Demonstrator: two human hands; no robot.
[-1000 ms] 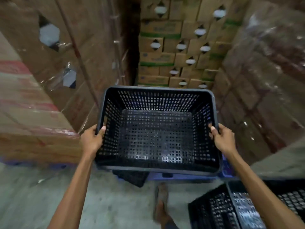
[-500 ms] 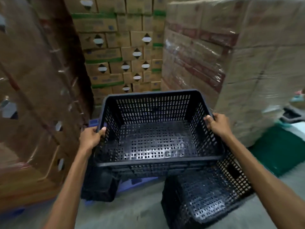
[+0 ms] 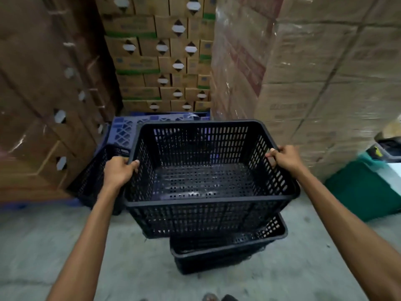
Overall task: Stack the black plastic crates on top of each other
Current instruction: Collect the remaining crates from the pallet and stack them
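- The stacked cardboard boxes (image 3: 160,61) at the back carry white hexagonal labels in dark diamonds and green bands. Their print is too blurred to read.
- The shrink-wrapped cartons (image 3: 314,72) on the right show red stripes and faint lettering, also unreadable. Brown cartons (image 3: 43,94) with similar white labels fill the left side.
- The held black crate (image 3: 206,202) has slotted walls, and its perforated bottom shows bare.
- The left hand (image 3: 119,172) grips the held crate's left rim, with the fingers curled over the edge. The right hand (image 3: 286,158) grips the right rim the same way.
- The held crate sits level over a lower black crate (image 3: 217,253) that stands on the concrete floor (image 3: 65,246). It is shifted to the left of the lower one. Whether the two touch cannot be told.
- The inside of the lower crate is mostly hidden.
- A third black crate (image 3: 93,181) leans behind the left hand, against a blue plastic pallet (image 3: 123,131).
- A green bin (image 3: 364,192) stands at the right edge. What lies on top of it is unclear.
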